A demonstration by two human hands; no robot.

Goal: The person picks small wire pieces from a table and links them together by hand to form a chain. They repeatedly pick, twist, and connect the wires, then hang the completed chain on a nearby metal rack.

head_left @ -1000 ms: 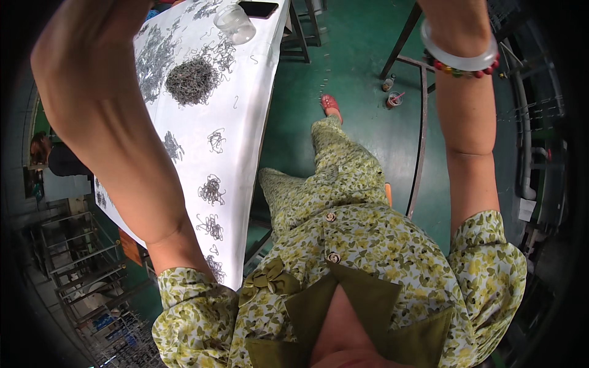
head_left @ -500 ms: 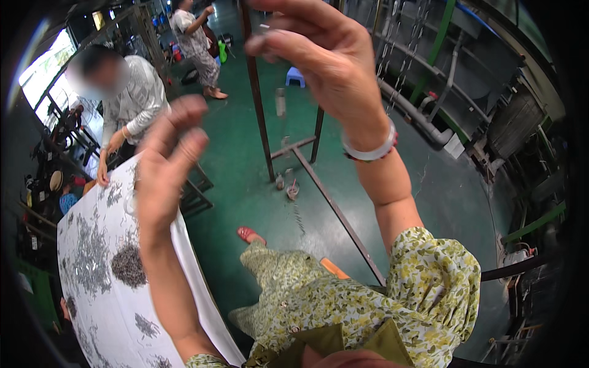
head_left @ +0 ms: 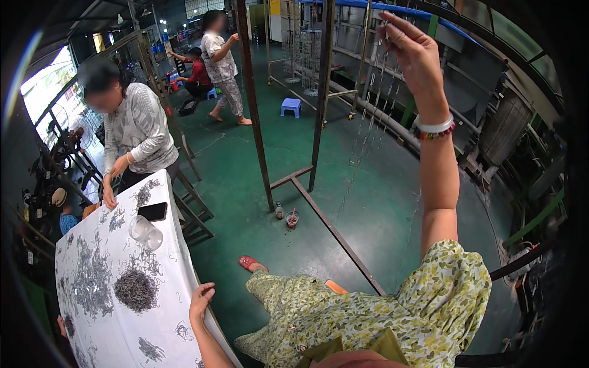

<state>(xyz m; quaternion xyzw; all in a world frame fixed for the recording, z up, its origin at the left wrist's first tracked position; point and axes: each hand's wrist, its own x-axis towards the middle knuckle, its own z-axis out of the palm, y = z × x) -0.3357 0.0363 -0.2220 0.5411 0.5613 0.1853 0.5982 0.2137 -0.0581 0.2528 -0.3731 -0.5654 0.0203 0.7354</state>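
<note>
My right hand (head_left: pixel 417 64) is raised high at the upper right, its fingertips pinched at the top of thin strands of linked wire hooks (head_left: pixel 362 132) that hang down over the floor. My left hand (head_left: pixel 201 300) is low by the near edge of the table, fingers loosely bent and apart, with nothing seen in it. Beside it, a white-covered table (head_left: pixel 178 257) bears a dark heap of small bent wire hooks (head_left: pixel 136 289) and scattered grey ones (head_left: pixel 92 276).
On the table lie a black phone (head_left: pixel 152 211) and clear plastic cups (head_left: pixel 145 233). A co-worker (head_left: pixel 138 132) bends over its far end; others are further back. A dark metal frame (head_left: pixel 337 236) stands ahead, with a drink cup (head_left: pixel 292 219) by it and a blue stool (head_left: pixel 291 107) beyond.
My right hand has moved right, with the hanging strands now plainly seen below it. My left hand has dropped from above the table down to its near edge.
</note>
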